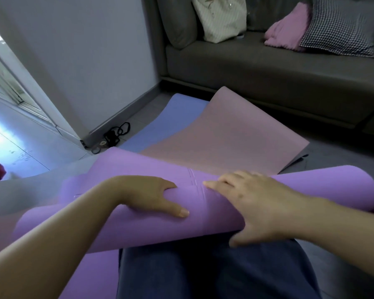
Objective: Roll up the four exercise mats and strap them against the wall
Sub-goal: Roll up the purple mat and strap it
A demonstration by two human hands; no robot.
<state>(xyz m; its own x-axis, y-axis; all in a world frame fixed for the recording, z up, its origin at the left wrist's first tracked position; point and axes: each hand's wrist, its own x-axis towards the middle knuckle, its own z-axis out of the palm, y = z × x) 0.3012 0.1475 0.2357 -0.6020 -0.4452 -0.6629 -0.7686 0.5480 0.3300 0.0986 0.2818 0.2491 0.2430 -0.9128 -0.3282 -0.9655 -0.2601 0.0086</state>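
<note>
Purple mat [205,219], gripped by left hand [151,196] and right hand [252,205], seems loosely rolled; we should tighten evenly, ends flush.

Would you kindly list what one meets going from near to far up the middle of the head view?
lap → purple mat, held by left hand and right hand → pink mat → sofa → cream bag

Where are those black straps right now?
In the head view, the black straps lie on the floor at left, against the baseboard, beside the blue mat.
</note>
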